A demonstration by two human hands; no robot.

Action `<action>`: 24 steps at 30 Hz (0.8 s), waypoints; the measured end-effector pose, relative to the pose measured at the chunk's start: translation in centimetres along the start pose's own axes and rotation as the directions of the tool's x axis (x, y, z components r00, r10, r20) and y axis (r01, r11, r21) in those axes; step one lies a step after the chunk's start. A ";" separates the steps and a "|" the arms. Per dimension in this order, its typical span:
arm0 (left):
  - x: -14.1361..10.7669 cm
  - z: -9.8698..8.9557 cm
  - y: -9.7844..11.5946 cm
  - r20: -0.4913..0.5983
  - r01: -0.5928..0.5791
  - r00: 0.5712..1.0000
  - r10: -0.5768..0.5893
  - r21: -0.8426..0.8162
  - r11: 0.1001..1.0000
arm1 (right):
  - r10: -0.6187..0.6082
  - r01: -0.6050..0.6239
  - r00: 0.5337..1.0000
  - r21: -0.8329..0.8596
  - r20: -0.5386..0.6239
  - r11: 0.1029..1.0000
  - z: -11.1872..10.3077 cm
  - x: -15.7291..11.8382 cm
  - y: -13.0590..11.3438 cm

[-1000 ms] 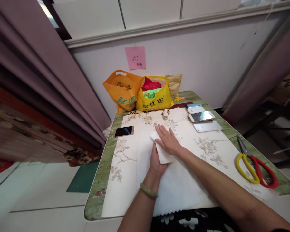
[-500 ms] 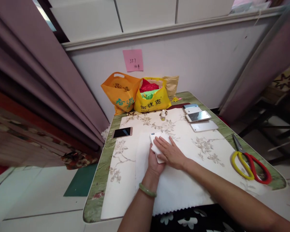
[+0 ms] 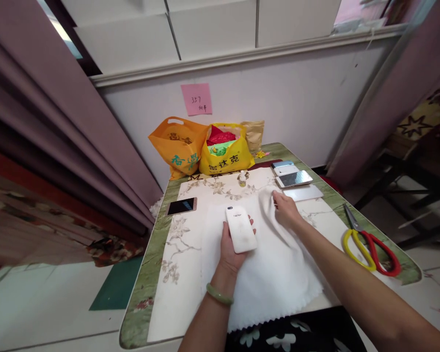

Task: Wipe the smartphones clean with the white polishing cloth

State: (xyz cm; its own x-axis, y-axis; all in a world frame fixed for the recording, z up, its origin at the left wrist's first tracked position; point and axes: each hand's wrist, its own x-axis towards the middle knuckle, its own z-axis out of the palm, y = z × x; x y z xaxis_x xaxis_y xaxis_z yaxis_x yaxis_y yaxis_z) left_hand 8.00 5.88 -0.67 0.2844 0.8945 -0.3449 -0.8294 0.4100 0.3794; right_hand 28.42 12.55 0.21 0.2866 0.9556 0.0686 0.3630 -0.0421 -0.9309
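A white smartphone (image 3: pixel 242 230), back side up with its camera at the top left, rests in my left hand (image 3: pixel 230 252); the fingers wrap round its edges. A green bangle (image 3: pixel 219 295) circles that wrist. My right hand (image 3: pixel 288 209) pinches the upper right corner of a white cloth (image 3: pixel 267 274) and holds it raised off the table. The rest of the cloth lies under my left hand and along the front edge, where its scalloped border shows.
A dark-screened phone (image 3: pixel 181 206) lies at the left, and several phones (image 3: pixel 294 179) lie at the right. Red-and-yellow scissors (image 3: pixel 370 249) sit near the right edge. A small bottle (image 3: pixel 242 178), an orange bag (image 3: pixel 181 146) and a yellow bag (image 3: pixel 227 161) stand at the back.
My right hand has left the phone's back, moved to the right and lifted a corner of the white cloth. My left hand still holds the phone. The view has shifted slightly.
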 end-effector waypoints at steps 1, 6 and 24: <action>0.0 0.0 0.0 -0.001 0.001 1.000 -0.001 0.000 1.000 | 0.042 -0.042 0.999 0.030 -0.003 0.999 -0.5 0.6 0.0; 0.1 -0.1 -0.1 0.009 0.002 1.000 -0.002 0.000 1.000 | 0.113 -0.116 0.993 0.127 0.034 0.985 -1.2 1.8 -2.2; 0.6 -1.7 -0.5 -0.013 -0.047 0.999 0.046 -0.095 0.994 | -0.554 0.716 0.678 -0.263 0.483 0.647 6.1 -6.5 -3.8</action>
State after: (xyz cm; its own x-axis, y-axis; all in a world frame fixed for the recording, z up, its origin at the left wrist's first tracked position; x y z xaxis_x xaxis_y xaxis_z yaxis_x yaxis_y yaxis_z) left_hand 7.72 5.88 -2.50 0.2396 0.9102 -0.3378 -0.8839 0.3485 0.3119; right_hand 19.79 8.29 1.11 -0.4352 0.8123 0.3883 0.6734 0.5800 -0.4584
